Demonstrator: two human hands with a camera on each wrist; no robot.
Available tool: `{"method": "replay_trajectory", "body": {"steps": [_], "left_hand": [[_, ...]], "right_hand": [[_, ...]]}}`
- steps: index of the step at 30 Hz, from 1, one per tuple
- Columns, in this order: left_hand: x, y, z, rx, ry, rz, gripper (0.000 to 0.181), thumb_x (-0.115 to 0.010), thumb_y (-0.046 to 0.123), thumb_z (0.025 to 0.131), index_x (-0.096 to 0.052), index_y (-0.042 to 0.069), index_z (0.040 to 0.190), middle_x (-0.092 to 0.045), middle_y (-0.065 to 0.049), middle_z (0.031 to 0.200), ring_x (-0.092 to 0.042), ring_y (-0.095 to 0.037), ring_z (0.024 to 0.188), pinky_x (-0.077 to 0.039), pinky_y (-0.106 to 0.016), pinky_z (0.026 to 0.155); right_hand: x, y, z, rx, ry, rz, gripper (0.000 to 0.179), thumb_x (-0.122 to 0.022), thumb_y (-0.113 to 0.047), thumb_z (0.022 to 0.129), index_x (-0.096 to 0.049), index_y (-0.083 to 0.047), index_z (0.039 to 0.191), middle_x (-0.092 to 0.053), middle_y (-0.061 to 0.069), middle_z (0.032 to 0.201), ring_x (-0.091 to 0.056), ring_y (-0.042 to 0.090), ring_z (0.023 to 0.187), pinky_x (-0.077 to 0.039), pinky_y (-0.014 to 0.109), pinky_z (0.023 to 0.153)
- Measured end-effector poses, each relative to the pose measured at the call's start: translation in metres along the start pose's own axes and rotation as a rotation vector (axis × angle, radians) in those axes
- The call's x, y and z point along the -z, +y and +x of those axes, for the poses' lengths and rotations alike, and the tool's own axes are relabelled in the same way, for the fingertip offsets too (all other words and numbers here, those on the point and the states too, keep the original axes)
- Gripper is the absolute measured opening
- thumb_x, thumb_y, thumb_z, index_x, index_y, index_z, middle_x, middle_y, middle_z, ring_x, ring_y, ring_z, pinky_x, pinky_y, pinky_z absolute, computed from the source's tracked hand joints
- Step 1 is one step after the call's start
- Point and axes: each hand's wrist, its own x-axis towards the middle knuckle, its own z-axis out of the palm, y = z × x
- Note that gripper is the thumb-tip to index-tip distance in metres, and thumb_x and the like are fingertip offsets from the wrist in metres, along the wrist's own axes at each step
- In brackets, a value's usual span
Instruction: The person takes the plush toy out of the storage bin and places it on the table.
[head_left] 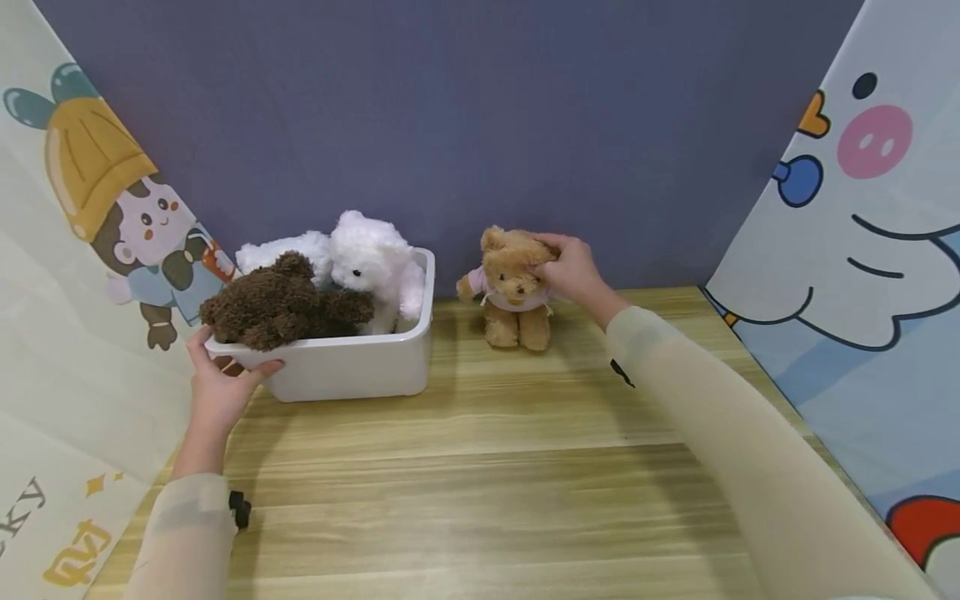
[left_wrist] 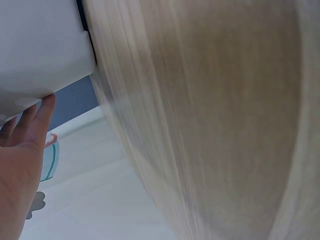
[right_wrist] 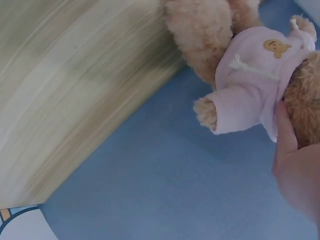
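A tan teddy bear (head_left: 517,287) in a pale pink hoodie is upright on the wooden table against the back wall. My right hand (head_left: 573,271) grips its head from the right side; in the right wrist view the thumb of the right hand (right_wrist: 295,165) lies at the hoodie's neck. On the left is a white plastic bin (head_left: 352,367), whose left front corner my left hand (head_left: 221,383) holds, thumb on the front wall. Inside the bin, a dark brown plush toy (head_left: 262,304) slumps over the front rim beside a white plush toy (head_left: 371,258) and another white fluffy plush (head_left: 288,254).
A grey-blue wall (head_left: 480,125) stands at the back of the wooden table (head_left: 480,483). Cartoon-printed panels flank it, the left panel (head_left: 75,333) close to the bin and the right panel (head_left: 847,275) beyond the bear.
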Motion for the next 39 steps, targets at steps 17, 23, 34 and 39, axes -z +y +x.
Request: {"method": "replay_trajectory", "body": {"steps": [17,23,34,39], "left_hand": [[0.004,-0.001,-0.006,0.016,0.015,0.0,0.118,-0.084,0.043,0.092,0.01,0.044,0.164,-0.016,-0.024,0.175,-0.037,-0.05,0.154,-0.044,-0.065,0.117],[0.005,0.0,-0.006,0.017,0.021,0.005,0.119,-0.084,0.044,0.091,0.01,0.045,0.163,-0.016,-0.025,0.175,-0.037,-0.05,0.154,-0.043,-0.066,0.117],[0.003,0.004,-0.006,-0.006,0.025,0.006,0.118,-0.086,0.038,0.09,0.006,0.04,0.165,-0.022,-0.023,0.174,-0.042,-0.048,0.152,-0.051,-0.032,0.098],[0.002,0.007,-0.008,-0.007,0.016,0.006,0.119,-0.086,0.04,0.091,0.008,0.039,0.166,-0.021,-0.024,0.174,-0.04,-0.05,0.152,-0.051,-0.049,0.107]], "right_hand": [[-0.01,0.008,0.012,-0.019,-0.099,-0.11,0.063,-0.069,-0.013,0.104,-0.046,-0.021,0.162,-0.047,0.016,0.163,-0.052,0.037,0.142,-0.054,0.053,0.107],[-0.017,0.013,0.02,0.041,-0.107,-0.16,0.063,-0.066,-0.011,0.105,-0.044,-0.021,0.163,-0.035,0.018,0.169,-0.038,0.04,0.154,-0.044,0.058,0.12],[-0.009,0.016,0.023,0.094,-0.09,-0.206,0.064,-0.056,-0.032,0.111,-0.031,-0.022,0.169,-0.018,0.016,0.176,-0.03,0.041,0.158,-0.033,0.064,0.127],[-0.005,0.015,0.022,0.081,-0.092,-0.215,0.062,-0.055,-0.031,0.112,-0.032,-0.022,0.168,-0.019,0.015,0.177,-0.028,0.041,0.16,-0.031,0.063,0.128]]}}
